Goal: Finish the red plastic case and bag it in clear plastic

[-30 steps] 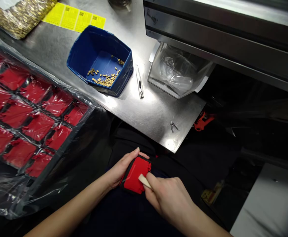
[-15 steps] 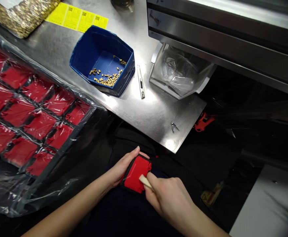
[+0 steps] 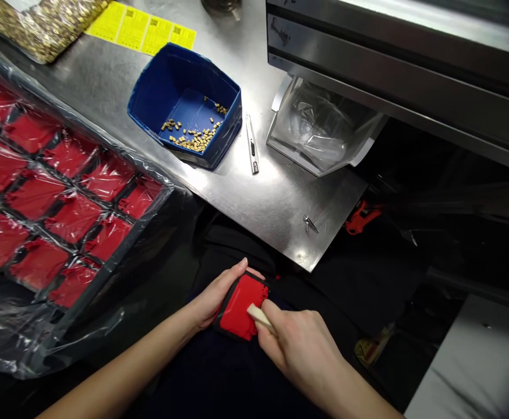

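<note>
My left hand (image 3: 219,294) is wrapped round the far left side of a red plastic part with a black rim (image 3: 240,305), its thumb along the edge. The part is held tilted over my lap, below the table corner. My right hand (image 3: 296,340) is closed on a pale, flat-ended stick (image 3: 261,318), whose blunt tip is over the red face. Whether the tip presses on the surface I cannot tell. Small red cut-out shapes run along the part's right edge, partly hidden by my right fingers.
On the metal table (image 3: 276,215) are a blue bin (image 3: 219,145) of small brass inserts, a utility knife (image 3: 252,145), nail clippers (image 3: 310,224) and yellow labels (image 3: 143,29). A grey bin (image 3: 298,154) holds clear plastic. Left, a plastic-lined crate (image 3: 119,244) holds several red parts (image 3: 73,216).
The view has shifted slightly, so the table and its things sit a little further right. Both hands keep their holds, and the stick's tip has moved slightly up the red face.
</note>
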A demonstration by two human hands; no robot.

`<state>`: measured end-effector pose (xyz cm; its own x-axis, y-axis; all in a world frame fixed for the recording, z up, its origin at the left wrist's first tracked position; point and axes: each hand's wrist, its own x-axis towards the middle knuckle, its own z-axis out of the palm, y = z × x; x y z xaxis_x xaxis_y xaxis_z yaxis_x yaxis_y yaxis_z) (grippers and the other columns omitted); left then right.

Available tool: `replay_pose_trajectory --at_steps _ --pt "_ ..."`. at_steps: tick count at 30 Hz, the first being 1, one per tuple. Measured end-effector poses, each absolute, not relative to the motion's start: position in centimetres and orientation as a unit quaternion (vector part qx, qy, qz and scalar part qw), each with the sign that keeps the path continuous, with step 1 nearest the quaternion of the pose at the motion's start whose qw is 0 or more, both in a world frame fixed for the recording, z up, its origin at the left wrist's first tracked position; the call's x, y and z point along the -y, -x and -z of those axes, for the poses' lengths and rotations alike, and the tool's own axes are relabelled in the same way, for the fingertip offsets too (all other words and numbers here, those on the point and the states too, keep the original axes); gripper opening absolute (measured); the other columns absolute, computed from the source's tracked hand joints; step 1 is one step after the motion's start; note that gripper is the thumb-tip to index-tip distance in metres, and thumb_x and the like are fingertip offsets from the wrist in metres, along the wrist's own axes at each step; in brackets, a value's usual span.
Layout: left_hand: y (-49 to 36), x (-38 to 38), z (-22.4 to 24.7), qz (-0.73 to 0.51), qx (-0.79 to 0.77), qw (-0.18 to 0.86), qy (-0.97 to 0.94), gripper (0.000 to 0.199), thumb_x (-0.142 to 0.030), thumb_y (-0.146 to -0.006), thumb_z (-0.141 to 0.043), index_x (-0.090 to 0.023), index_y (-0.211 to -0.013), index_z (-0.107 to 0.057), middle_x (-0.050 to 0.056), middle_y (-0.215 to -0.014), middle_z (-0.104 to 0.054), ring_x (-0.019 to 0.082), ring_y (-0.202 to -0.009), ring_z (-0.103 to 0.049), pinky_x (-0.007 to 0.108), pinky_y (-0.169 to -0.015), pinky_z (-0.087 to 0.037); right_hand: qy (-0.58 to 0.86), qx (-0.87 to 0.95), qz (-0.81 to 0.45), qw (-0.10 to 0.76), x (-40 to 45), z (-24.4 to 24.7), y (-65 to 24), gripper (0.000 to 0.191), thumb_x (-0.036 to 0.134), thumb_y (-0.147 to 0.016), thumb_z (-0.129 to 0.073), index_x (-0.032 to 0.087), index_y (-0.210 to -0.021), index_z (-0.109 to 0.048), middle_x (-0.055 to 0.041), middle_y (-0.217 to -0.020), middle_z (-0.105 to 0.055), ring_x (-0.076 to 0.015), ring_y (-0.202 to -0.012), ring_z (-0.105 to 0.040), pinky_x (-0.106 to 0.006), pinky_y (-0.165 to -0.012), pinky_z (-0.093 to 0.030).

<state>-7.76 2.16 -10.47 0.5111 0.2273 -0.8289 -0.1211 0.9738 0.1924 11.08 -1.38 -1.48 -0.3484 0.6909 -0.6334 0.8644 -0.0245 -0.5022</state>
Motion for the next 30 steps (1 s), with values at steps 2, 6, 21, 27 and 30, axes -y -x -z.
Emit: replay_pose_trajectory --at_steps 2,6,21,27,30 --pt "7.8 -2.2 10.5 -0.102 -0.488 0.865 -0.052 0.061 -0.071 -0.093 -0.053 -0.016 -0.107 -0.073 0.016 -0.103 -0.078 0.027 -0.089 -0.072 0.034 -0.079 -0.056 -0.565 -0.690 0.442 0.100 1.3 1.4 -11.1 0.014 0.033 -0.103 -0.047 0.025 -0.094 -0.055 0.0050 -0.070 -0.072 -0.0148 -0.054 -0.065 -0.030 -0.053 -0.017" --pt "7.7 -2.2 10.3 -0.102 -0.488 0.865 -0.052 0.060 -0.071 -0.091 -0.056 -0.016 -0.106 -0.073 0.015 -0.100 -0.078 0.027 -0.087 -0.073 0.034 -0.078 -0.056 -0.560 -0.689 0.448 0.104 1.2 1.4 -10.9 0.013 0.031 -0.102 -0.048 0.025 -0.093 -0.055 0.0049 -0.070 -0.072 -0.0147 -0.054 -0.065 -0.031 -0.053 -0.017" --pt "7.7 -2.0 10.3 -0.098 -0.495 0.863 -0.042 0.065 -0.073 -0.091 -0.055 -0.015 -0.114 -0.073 0.016 -0.105 -0.078 0.029 -0.089 -0.073 0.036 -0.077 -0.057 -0.556 -0.690 0.449 0.121 0.8 1.4 -11.1 0.012 0.031 -0.101 -0.049 0.025 -0.092 -0.054 0.0050 -0.069 -0.072 -0.0142 -0.055 -0.066 -0.031 -0.053 -0.016" --pt "7.8 -2.1 10.4 -0.099 -0.488 0.866 -0.033 0.064 -0.073 -0.092 -0.055 -0.015 -0.111 -0.074 0.016 -0.104 -0.078 0.028 -0.087 -0.073 0.034 -0.075 -0.057 -0.552 -0.699 0.438 0.122 0.3 1.3 -11.1 0.013 0.031 -0.101 -0.050 0.024 -0.091 -0.055 0.0042 -0.068 -0.072 -0.0143 -0.054 -0.064 -0.031 -0.053 -0.016" --pt "7.9 -2.1 10.6 -0.099 -0.484 0.869 -0.024 0.063 -0.072 -0.092 -0.055 -0.015 -0.111 -0.074 0.015 -0.103 -0.079 0.028 -0.088 -0.074 0.034 -0.076 -0.057 -0.545 -0.696 0.452 0.122 0.2 1.3 -11.2 0.011 0.029 -0.100 -0.051 0.025 -0.091 -0.055 0.0051 -0.067 -0.071 -0.0134 -0.053 -0.064 -0.031 -0.053 -0.016"
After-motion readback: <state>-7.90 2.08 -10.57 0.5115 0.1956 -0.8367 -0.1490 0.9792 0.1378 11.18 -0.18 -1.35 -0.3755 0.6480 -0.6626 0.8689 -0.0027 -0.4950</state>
